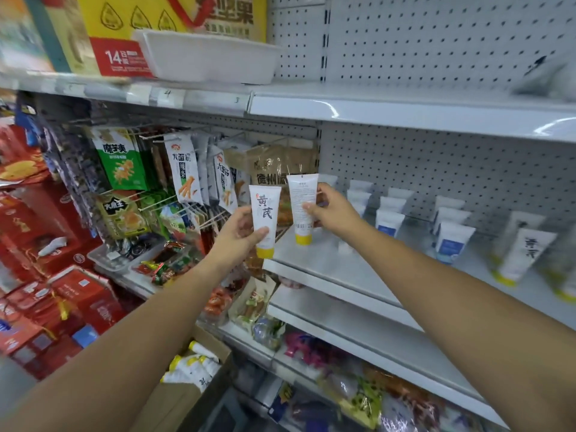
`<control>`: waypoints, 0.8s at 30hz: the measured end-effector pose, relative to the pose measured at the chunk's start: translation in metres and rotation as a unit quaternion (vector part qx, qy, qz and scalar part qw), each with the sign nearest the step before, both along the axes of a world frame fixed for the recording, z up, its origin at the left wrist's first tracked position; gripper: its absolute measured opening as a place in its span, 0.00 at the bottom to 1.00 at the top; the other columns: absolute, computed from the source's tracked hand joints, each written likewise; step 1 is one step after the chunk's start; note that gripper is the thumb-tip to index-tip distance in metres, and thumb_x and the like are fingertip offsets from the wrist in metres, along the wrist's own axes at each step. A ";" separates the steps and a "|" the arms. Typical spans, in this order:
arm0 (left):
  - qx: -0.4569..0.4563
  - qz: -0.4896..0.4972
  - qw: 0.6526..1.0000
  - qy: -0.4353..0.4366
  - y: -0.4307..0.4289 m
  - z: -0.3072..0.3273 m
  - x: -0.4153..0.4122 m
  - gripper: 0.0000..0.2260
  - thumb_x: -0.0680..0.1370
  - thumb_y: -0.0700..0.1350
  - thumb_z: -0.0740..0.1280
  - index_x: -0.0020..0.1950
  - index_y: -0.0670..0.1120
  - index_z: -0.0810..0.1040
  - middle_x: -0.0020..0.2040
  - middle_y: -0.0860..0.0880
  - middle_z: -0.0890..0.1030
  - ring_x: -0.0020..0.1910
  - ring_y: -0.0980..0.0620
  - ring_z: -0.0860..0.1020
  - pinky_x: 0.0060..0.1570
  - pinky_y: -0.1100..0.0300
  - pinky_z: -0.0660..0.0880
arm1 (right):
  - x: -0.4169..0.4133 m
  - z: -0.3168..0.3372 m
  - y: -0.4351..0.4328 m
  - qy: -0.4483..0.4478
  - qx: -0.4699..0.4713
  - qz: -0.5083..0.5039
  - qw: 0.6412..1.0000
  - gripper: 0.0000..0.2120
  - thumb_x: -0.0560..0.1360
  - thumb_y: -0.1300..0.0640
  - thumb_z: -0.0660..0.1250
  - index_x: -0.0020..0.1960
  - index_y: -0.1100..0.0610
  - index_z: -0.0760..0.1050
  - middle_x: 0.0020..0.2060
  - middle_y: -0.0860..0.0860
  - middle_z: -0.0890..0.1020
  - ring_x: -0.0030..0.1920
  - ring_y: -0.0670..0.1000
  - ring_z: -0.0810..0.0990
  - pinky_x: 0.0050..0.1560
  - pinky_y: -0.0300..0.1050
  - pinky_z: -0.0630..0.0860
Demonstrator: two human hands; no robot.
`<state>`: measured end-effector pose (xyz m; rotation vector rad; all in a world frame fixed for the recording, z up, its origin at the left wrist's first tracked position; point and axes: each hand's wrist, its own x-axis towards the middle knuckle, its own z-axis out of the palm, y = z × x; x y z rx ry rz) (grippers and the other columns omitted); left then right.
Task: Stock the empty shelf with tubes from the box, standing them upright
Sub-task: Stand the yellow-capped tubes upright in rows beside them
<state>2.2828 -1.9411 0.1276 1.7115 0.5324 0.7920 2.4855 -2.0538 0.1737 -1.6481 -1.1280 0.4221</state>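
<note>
the box (pixel 174 400) holds lying tubes (pixel 193 367). the left hand's (pixel 240 235) fingers (pixel 261 234) grip one tube (pixel 265 210) just off the shelf's (pixel 327 266) front left corner; the right hand (pixel 333 213) grips another tube (pixel 301 198), upright, cap down, near the left edge. more tubes (pixel 452 241) stand behind.

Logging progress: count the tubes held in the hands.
2. Front-label tube in the left hand, before the shelf edge; back-label tube in the right hand, above the shelf.

Glossy white metal shelf (pixel 311 260), smooth matt plastic tubes (pixel 265 213), brown cardboard box (pixel 174 400)
</note>
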 end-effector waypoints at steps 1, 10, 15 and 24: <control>0.001 -0.007 1.000 0.001 -0.011 0.002 0.005 0.19 0.78 0.41 0.71 0.68 0.50 0.72 0.59 0.50 0.81 0.57 0.51 0.81 0.49 0.57 0.81 | 0.005 0.001 -0.013 0.000 0.001 -0.009 1.000 0.16 0.78 0.61 0.68 0.65 0.54 0.72 0.52 0.46 0.79 0.57 0.53 0.79 0.58 0.60 0.79; 0.017 -0.084 0.996 0.010 -0.117 0.007 0.080 0.20 0.78 0.41 0.71 0.69 0.48 0.71 0.60 0.50 0.80 0.48 0.62 0.82 0.43 0.67 0.78 | 0.053 0.016 -0.161 0.031 0.016 -0.079 0.996 0.20 0.79 0.63 0.67 0.68 0.53 0.67 0.48 0.50 0.78 0.49 0.51 0.80 0.44 0.49 0.83; -0.002 -0.148 0.989 0.006 -0.187 0.009 0.130 0.19 0.79 0.39 0.69 0.68 0.47 0.70 0.59 0.49 0.79 0.50 0.55 0.81 0.39 0.64 0.80 | 0.087 0.017 -0.250 0.038 0.018 -0.144 0.989 0.20 0.79 0.63 0.67 0.69 0.53 0.67 0.47 0.50 0.77 0.48 0.50 0.80 0.46 0.51 0.83; -0.027 -0.247 0.969 0.000 -0.305 0.007 0.213 0.19 0.79 0.40 0.70 0.68 0.48 0.70 0.60 0.47 0.78 0.53 0.49 0.81 0.40 0.57 0.81 | 0.135 0.015 -0.395 0.041 0.019 -0.249 0.968 0.18 0.78 0.64 0.67 0.66 0.55 0.69 0.50 0.54 0.79 0.54 0.57 0.81 0.51 0.59 0.82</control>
